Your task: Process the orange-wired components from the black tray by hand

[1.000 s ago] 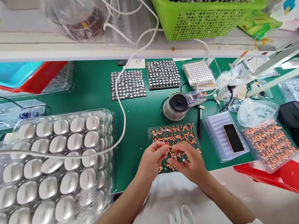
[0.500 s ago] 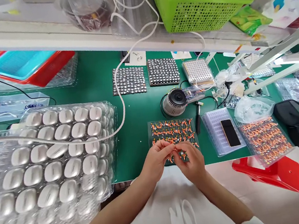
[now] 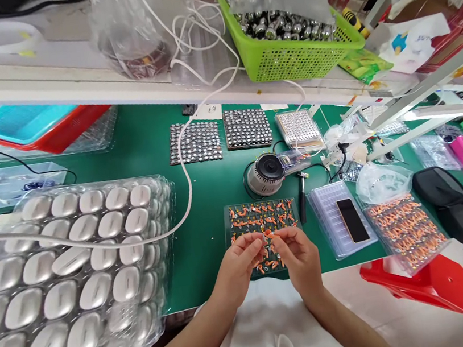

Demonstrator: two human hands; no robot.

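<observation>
Both hands are close together over a clear tray (image 3: 226, 220) filled with rows of small orange parts with wires. My right hand (image 3: 298, 253) pinches a small orange part (image 3: 268, 233) between thumb and fingertips. On the other side my left hand (image 3: 243, 258) is closed in a pinch, its fingertips near that orange part. Something tiny and pale may be in the left fingertips, too small to name. The hands hide the tray's near middle.
A grey round device (image 3: 265, 174) and a hammer (image 3: 303, 198) lie beyond the tray. To the right are clear trays with a phone (image 3: 352, 219) and another tray of orange parts (image 3: 407, 229). Stacked trays of silver cases (image 3: 76, 293) fill the left. A white cable (image 3: 188, 191) hangs down.
My fingertips have moved slightly apart, and the orange part now shows in my right hand's pinch. The whole view has shifted, with the shelf and basket lower in the picture.
</observation>
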